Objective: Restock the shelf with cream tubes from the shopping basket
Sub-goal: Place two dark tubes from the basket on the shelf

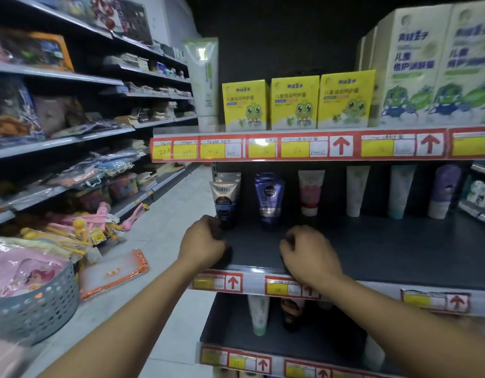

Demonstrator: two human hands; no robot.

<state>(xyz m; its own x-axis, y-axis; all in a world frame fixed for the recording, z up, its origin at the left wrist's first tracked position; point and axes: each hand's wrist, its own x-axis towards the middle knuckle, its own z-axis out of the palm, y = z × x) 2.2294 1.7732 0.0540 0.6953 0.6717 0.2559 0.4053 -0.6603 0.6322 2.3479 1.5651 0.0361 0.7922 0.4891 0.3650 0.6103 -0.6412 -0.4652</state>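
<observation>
- Dark grey shelf (386, 249), middle tier, is the biggest target: mostly bare board, tubes only along the back wall, so plenty of open room in front and to the right.
- Grey perforated basket (45, 304) sits low left, well apart from both hands; pink packets show in it, cream tubes inside can't be made out.
- Row at back: pink-white tube (310, 192), pale tubes further right, all upright on caps with gaps between them.
- Nivea tube (269, 200), dark blue, upright, between the two hands and behind them.
- Softto tube (225, 203) at far left end, a second one right behind it; left hand (201, 245) has fingers curled at its cap, looks like gripping or seating it, contact partly hidden.
- Right hand (308, 253) fingers curled knuckles-up over the board near the front lip; whether it holds anything I cannot tell.
- Risk: Softto tube stands just beside the shelf's left edge and upright post, a nudge leftward could tip it off to the floor.
- Risk: tall tubes on small caps, bumping one may knock its neighbour over.
- Risk: right wrist lies on the price-label strip (287, 286); dragging back could peel or snag it.
</observation>
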